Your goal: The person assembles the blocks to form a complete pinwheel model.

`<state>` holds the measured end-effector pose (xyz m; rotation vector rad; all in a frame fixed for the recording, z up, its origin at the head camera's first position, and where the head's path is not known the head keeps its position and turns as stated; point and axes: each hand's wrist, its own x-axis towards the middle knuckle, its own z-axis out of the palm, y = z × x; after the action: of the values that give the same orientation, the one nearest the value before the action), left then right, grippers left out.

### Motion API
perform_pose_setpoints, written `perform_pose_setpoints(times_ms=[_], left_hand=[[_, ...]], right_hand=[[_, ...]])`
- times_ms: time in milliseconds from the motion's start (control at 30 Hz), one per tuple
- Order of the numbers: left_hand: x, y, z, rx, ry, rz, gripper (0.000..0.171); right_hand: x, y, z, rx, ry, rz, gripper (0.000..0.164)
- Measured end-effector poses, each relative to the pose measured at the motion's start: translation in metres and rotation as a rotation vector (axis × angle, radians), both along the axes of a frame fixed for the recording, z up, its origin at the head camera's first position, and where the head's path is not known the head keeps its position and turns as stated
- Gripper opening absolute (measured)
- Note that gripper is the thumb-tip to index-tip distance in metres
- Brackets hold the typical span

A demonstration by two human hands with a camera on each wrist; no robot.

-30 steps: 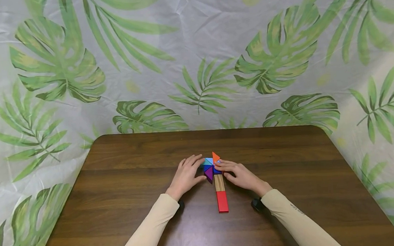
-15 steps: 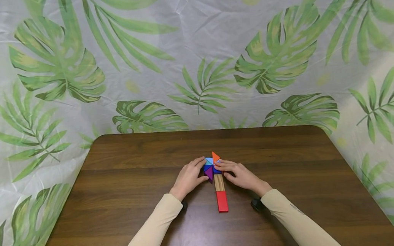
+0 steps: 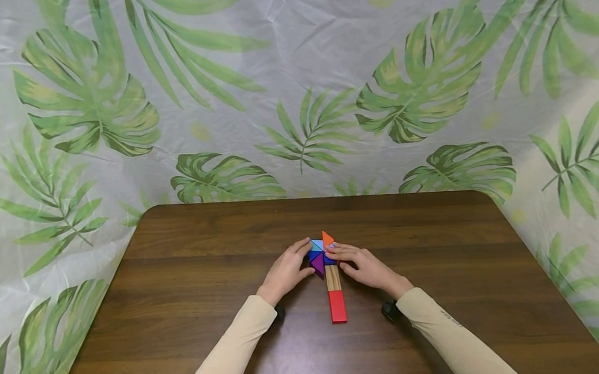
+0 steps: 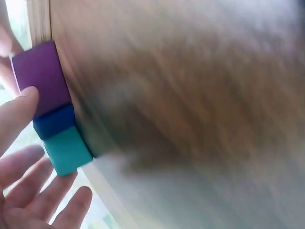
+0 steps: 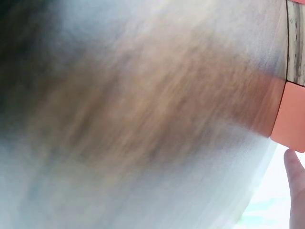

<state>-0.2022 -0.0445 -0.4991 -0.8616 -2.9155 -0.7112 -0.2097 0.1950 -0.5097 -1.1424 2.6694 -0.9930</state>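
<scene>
Several coloured blocks lie together as a pinwheel shape in the head view: an orange triangle [image 3: 327, 239], a light blue piece [image 3: 319, 243], dark blue pieces [image 3: 329, 261] and a purple triangle [image 3: 317, 263]. My left hand [image 3: 284, 272] is at their left side with fingers spread. In the left wrist view its thumb [image 4: 29, 98] touches the purple block [image 4: 45, 71], and its fingers are at the teal block [image 4: 69, 150]. My right hand [image 3: 370, 269] rests straight fingertips over the pinwheel's right part, partly hiding it. A fingertip is right by a salmon-red block [image 5: 291, 117].
Below the pinwheel, a striped wooden piece [image 3: 333, 278] and a red block [image 3: 338, 307] form a stem. The dark wooden table [image 3: 204, 234] has rounded far corners. Behind it hangs a leaf-patterned cloth [image 3: 291, 66].
My left hand has moved slightly right and closer against the blocks, its thumb now at the purple triangle. The right hand has stayed in place.
</scene>
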Motion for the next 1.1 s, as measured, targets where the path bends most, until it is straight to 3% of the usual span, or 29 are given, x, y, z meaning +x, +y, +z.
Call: perform_pose_setpoints(times_ms=[300, 1100], left_hand=[[-0.008, -0.006, 0.002, 0.029, -0.081, 0.003, 0.054], [-0.015, -0.007, 0.0, 0.036, -0.071, 0.006, 0.05]], right_hand=[[-0.001, 0.001, -0.002, 0.012, -0.036, -0.013, 0.039], [-0.002, 0.001, 0.0, 0.022, -0.049, -0.016, 0.039]])
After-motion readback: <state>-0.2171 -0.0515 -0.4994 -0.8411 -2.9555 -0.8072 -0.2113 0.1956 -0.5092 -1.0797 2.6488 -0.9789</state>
